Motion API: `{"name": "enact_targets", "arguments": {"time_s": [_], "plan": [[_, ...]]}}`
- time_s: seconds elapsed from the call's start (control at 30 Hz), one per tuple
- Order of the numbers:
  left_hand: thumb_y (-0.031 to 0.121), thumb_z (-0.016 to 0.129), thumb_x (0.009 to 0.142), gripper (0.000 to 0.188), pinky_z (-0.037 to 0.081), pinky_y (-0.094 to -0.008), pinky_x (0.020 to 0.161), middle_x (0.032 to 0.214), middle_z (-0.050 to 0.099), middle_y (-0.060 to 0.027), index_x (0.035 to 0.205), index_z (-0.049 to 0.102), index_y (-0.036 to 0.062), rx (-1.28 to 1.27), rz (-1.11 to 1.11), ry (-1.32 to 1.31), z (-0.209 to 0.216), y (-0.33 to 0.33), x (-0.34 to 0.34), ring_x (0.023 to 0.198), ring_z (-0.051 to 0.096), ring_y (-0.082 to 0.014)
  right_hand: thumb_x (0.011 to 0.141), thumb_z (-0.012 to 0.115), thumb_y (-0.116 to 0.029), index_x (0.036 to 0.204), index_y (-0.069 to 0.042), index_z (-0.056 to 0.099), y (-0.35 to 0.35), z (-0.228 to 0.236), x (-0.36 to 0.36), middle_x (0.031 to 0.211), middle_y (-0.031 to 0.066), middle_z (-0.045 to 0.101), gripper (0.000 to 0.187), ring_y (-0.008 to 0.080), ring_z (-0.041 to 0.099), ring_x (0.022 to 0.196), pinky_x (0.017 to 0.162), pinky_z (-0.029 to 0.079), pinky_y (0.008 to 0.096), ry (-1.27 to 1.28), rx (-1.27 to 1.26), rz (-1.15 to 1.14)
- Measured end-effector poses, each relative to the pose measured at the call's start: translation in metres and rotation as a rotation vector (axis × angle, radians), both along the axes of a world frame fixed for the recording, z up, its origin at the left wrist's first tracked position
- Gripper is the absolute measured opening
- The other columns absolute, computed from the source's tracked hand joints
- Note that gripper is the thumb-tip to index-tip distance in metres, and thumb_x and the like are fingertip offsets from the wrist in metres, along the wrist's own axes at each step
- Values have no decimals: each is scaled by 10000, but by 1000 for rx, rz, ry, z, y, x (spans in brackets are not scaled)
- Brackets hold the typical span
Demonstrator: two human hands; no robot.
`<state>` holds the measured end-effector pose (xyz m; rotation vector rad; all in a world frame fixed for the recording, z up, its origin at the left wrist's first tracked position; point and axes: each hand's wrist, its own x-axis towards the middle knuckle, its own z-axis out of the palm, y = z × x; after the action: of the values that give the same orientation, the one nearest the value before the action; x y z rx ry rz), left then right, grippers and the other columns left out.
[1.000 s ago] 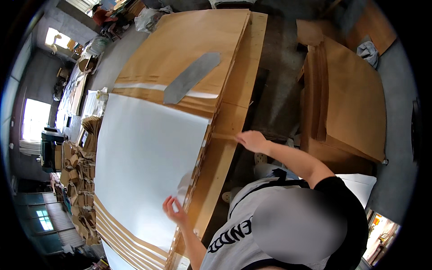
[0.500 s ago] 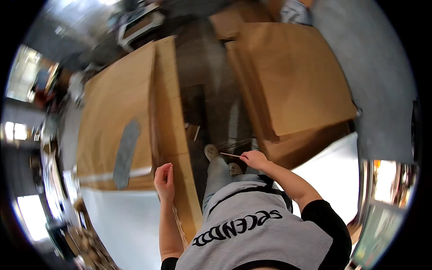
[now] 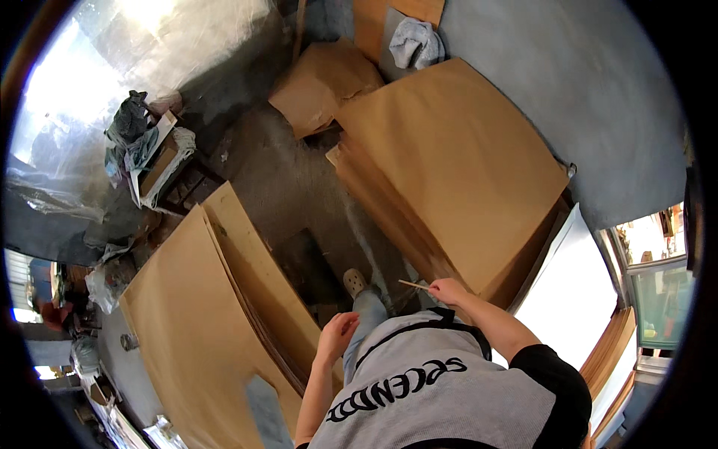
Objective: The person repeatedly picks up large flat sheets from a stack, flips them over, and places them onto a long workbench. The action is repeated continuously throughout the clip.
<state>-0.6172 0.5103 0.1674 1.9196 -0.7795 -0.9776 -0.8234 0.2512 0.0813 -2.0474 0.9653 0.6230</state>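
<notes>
My right hand (image 3: 446,292) is closed round one end of a thin, pale stick (image 3: 413,284), which points left in front of my body. My left hand (image 3: 338,335) is empty, its fingers loosely bent, in the air beside the left stack of brown boards (image 3: 202,329). A grey strip (image 3: 267,411) lies on that stack near its closer end. To the right of my right hand stands another tall stack of brown sheets (image 3: 464,165). One of my clogs (image 3: 354,281) shows on the floor between the two stacks.
The dark floor (image 3: 277,172) runs between the stacks. At the far left stands a cloth-laden chair (image 3: 161,161). A brown sheet (image 3: 325,82) and a grey cloth (image 3: 416,43) are at the back. White sheets (image 3: 565,277) lean at the right, near a grey wall (image 3: 568,90).
My view has turned and moved forward along the gap between the stacks. The left hand has swung closer to my body. The stick stays in my right hand.
</notes>
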Motion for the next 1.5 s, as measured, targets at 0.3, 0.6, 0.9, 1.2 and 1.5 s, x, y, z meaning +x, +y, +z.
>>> {"name": "enact_targets", "arguments": {"time_s": [0.3, 0.6, 0.9, 1.2, 1.5], "plan": [[170, 543, 817, 181, 448, -262, 638, 851, 582, -81, 947, 578, 50, 178, 109, -22, 0, -36, 178, 704, 564, -162, 758, 537, -294, 828, -116, 626, -60, 0, 104, 772, 82, 621, 211, 240, 589, 713, 615, 458, 368, 30, -182, 26], [116, 526, 830, 170, 437, -227, 659, 850, 598, -46, 964, 566, 20, 205, 135, 253, -35, -113, 286, 732, 551, -106, 794, 523, -259, 823, -71, 556, -147, 18, 181, 689, 77, 607, 193, 185, 585, 634, 573, 441, 333, -83, -3, -379], [149, 564, 809, 191, 479, -272, 514, 737, 602, -83, 938, 540, 10, 431, 304, 687, -90, -130, 398, 584, 575, -162, 838, 425, -197, 989, -142, 524, -329, 42, 339, 772, 98, 604, 189, 255, 582, 697, 556, 448, 390, -163, -467, -382], [163, 546, 814, 170, 506, -310, 578, 783, 614, -104, 902, 542, 17, 609, 64, 559, -112, -283, 531, 641, 594, -179, 793, 402, -36, 1139, -235, 513, -416, 21, 394, 864, 120, 597, 414, 258, 582, 752, 632, 462, 384, 20, -484, -553], [186, 517, 836, 186, 499, -290, 592, 779, 615, -98, 935, 560, 35, 604, -174, 593, -113, -476, 615, 655, 592, -175, 806, 425, -84, 1119, -276, 529, -413, 45, 385, 881, 114, 598, 381, 265, 586, 768, 640, 468, 390, 278, -427, -783]]}}
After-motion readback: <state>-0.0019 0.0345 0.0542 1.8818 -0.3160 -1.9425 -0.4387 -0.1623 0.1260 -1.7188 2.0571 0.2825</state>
